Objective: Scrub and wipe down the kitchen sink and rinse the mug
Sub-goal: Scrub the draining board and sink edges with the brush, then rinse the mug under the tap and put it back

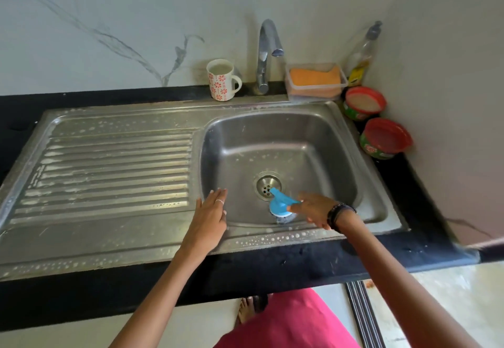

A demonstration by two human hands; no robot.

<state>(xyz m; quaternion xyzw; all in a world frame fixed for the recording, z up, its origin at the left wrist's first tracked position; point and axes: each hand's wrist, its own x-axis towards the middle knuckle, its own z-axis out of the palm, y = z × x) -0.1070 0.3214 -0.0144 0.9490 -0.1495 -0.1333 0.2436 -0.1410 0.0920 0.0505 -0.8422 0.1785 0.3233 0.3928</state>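
Right, head view only: right hand (313, 209) is gripping the blue scrubber (282, 206) by its handle, fingers curled round it, bristle end pressing on the basin (313, 140) floor at the near wall, just beside the drain (268, 185). Left hand (208, 212) is lying flat, fingers straight and together, holding nothing, resting on the sink rim where drainboard (114, 170) is meeting basin. Suds are sitting on drainboard and front rim, so I'm reading this as mid-scrub, rinse not yet done. Mug (222, 80) is standing upright on the back ledge left of the tap (266, 53), well apart from both hands, looking full of cloudy liquid. Risks: the soapy handle could be slipping out of the grip; the handle tip is pointing at the drain and could be catching in it; a wet reach for the mug could be tipping it into the basin.
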